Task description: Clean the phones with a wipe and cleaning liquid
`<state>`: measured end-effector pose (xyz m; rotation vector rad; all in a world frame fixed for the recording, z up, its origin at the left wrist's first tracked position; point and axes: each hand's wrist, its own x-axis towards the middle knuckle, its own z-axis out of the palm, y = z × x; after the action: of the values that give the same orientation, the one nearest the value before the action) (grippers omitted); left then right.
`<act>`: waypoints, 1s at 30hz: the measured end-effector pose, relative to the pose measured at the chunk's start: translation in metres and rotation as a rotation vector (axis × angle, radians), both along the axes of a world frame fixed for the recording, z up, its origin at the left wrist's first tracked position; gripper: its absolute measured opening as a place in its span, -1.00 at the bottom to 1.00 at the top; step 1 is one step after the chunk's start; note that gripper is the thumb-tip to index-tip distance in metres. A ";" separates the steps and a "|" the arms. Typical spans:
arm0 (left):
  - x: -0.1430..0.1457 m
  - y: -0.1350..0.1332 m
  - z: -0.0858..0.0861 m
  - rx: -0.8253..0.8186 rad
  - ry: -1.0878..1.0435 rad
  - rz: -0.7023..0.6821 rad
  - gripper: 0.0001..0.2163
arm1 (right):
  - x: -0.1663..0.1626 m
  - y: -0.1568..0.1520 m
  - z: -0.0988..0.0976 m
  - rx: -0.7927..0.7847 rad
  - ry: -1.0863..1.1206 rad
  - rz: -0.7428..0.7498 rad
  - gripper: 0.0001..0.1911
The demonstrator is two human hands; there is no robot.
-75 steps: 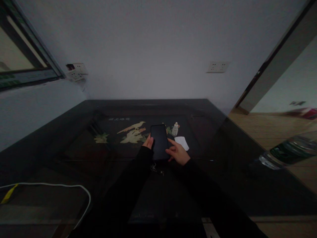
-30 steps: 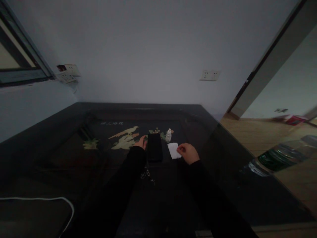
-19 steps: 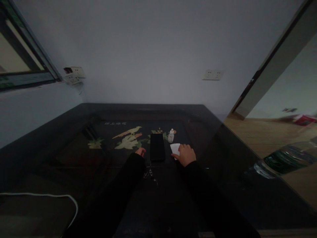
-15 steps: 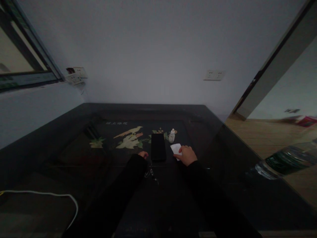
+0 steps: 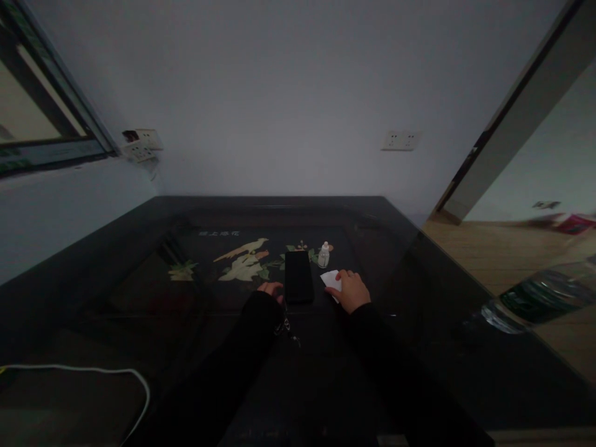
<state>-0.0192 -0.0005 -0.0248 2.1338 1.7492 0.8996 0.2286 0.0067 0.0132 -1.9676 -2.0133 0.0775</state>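
Observation:
A black phone lies flat on the dark table, with a beaded strap trailing from its lower left corner. My left hand is at the phone's lower left edge, fingers loosely bent and apart; whether they touch it I cannot tell. To the right of the phone, my right hand pinches a small white sheet, paper or thin cloth, between thumb and fingers. Just beyond that sheet stands a small clear dropper bottle with a pale cap.
The glossy dark table carries a bird-and-flower picture. A large green-labelled plastic bottle lies toward the right edge. At lower left runs a white cable. Wall sockets sit above the table's back edge.
My left hand has shifted slightly right, closer to the phone's edge, with its fingers reaching toward it. The right hand keeps its grip on the white sheet, almost unmoved.

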 end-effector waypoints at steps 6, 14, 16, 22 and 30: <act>0.014 0.007 0.007 -0.041 0.222 -0.085 -0.18 | 0.009 0.001 0.002 -0.036 0.045 0.105 -0.74; 0.016 0.017 0.012 -0.191 0.371 -0.156 -0.29 | -0.012 -0.004 -0.001 -0.026 0.050 0.201 -0.66; 0.015 0.018 0.012 -0.219 0.381 -0.169 -0.27 | -0.020 -0.007 -0.002 -0.006 0.051 0.207 -0.65; 0.013 0.023 0.009 -0.237 0.359 -0.209 -0.26 | -0.016 -0.006 0.001 0.061 0.133 0.209 -0.67; 0.014 0.020 0.011 -0.194 0.329 -0.195 -0.27 | 0.011 0.053 -0.010 0.136 0.369 0.110 -0.58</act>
<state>-0.0052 0.0198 -0.0136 2.3682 1.6464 0.3277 0.2400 0.0597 0.0035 -1.6211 -1.8296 0.2982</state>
